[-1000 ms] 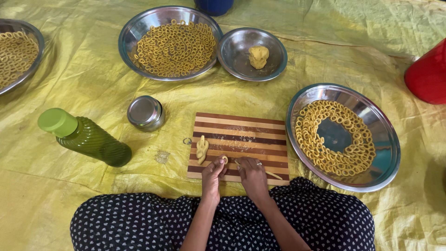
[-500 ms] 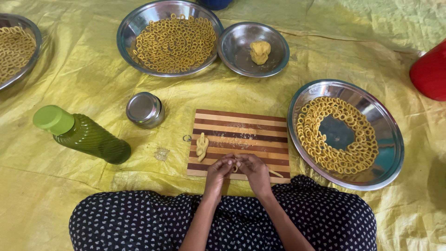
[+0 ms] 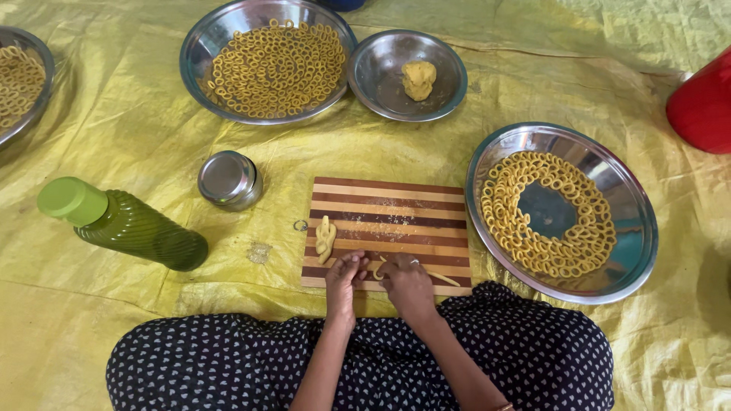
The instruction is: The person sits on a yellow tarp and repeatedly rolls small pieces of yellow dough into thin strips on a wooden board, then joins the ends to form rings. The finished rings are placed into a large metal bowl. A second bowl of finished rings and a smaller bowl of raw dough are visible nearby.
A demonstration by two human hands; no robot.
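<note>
1. I am pinching a thin dough strand (image 3: 445, 278) with my left hand (image 3: 344, 278) and right hand (image 3: 407, 283), fingers pressed together.
2. It is lying on the striped cutting board (image 3: 396, 209), lower centre of the frame.

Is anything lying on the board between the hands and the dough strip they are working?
Nothing visible. Both the left hand and the right hand already touch the thin dough strip at the near edge of the striped board. The small dough piece lies apart, to the left.
</note>
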